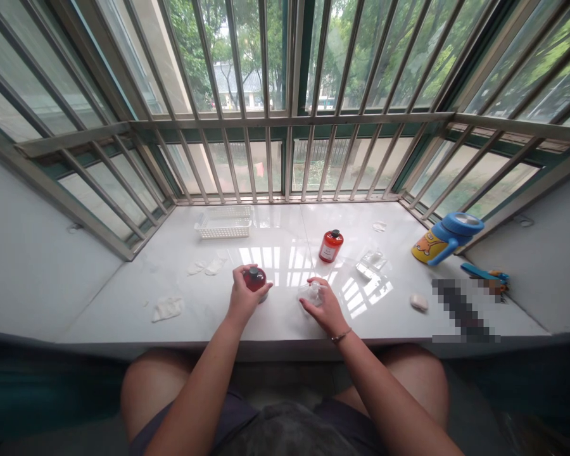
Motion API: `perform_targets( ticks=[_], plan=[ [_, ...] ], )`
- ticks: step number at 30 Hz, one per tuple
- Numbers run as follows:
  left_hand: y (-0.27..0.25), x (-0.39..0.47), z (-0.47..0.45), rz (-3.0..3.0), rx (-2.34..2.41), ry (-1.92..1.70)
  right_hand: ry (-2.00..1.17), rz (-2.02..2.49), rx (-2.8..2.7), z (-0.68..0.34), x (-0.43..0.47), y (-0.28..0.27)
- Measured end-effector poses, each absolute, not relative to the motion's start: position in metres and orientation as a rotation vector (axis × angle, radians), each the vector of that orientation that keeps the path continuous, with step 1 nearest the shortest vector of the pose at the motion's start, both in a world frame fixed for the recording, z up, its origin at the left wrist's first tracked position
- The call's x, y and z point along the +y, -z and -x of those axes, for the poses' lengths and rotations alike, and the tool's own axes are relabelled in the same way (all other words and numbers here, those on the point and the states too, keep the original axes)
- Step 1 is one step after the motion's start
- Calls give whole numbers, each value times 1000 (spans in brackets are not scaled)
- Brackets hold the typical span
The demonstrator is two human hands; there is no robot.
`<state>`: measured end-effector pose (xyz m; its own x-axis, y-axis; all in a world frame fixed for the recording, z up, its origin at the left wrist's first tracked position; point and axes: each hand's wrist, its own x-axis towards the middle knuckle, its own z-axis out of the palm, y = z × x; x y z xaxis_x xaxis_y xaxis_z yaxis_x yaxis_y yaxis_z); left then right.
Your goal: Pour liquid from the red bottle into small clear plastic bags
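My left hand (243, 296) is wrapped round a dark red bottle (255, 279) with a black cap, held upright at the white surface. To the right of it, my right hand (327, 308) has its fingers curled round a clear, crinkled plastic piece (308, 293); its exact kind cannot be made out. Beyond the right hand stands a second red bottle (331, 247) with a black top and a pale label. More clear plastic packaging (372, 263) lies to the right of that bottle.
A white perforated basket (224, 223) sits at the back left. Crumpled white tissues (167, 309) lie on the left. At right are a blue and yellow jug (444, 239), a blue strap with keys (485, 276), a pale rounded object (418, 303) and a pixelated item. Metal window bars (292, 121) close off the back.
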<state>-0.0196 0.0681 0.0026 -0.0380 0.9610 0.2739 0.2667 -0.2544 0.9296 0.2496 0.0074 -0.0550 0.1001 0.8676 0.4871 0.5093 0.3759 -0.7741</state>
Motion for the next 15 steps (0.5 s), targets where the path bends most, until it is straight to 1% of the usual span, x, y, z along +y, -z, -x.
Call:
perform_targets(
  ticks=[5, 10, 15],
  plan=[
    [-2, 72, 34, -1719, 1227, -1254, -399, 1265, -1582, -250, 6, 55],
    [-12, 75, 40, -1915, 1261, -1362, -385, 1266, -1606, -251, 4, 48],
    [-36, 75, 42, -1960, 1248, -1429, -341, 1265, -1619, -256, 2, 24]
  ],
)
